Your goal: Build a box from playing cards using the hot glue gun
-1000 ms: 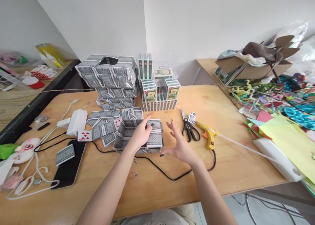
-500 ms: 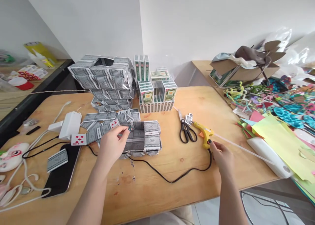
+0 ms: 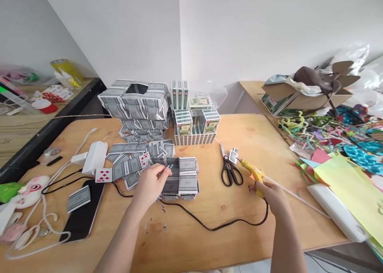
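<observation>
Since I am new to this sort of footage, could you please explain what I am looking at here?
There is no machine: these are a person's bare hands, seen by one head-worn camera looking forward and down, which takes every picture. The right hand grips a yellow glue gun. The left hand is at the left side of an open box made of playing cards; whether its fingers pinch anything is unclear. On the wooden table also lie scissors and loose cards, with a larger card structure and stacked card packs behind.
</observation>
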### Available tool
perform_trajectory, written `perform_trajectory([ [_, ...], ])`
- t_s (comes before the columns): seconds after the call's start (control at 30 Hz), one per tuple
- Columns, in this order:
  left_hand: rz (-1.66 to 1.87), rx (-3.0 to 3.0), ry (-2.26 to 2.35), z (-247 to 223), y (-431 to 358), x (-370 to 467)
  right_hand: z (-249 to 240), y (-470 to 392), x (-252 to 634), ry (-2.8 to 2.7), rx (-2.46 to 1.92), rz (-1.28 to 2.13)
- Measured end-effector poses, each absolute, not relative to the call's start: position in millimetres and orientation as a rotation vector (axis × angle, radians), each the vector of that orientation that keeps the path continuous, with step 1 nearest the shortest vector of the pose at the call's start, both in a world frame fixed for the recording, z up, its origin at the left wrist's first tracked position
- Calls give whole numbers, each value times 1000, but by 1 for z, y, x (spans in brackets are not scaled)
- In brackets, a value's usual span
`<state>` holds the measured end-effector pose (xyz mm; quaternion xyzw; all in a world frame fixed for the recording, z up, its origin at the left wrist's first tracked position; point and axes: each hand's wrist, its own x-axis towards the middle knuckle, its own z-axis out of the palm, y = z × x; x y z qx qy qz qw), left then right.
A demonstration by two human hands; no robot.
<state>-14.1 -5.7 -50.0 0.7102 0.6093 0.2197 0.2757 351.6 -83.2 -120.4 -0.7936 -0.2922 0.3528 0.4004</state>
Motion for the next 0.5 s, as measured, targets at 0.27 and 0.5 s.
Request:
perform_trajectory([
  [0.27,537,1824,1526,-50,-7,12,-83,-59,296,-925,-1523,1321],
  [0.5,562,1723,1496,-51,-10,16,-81,-29,251,-1247,-2070,614],
])
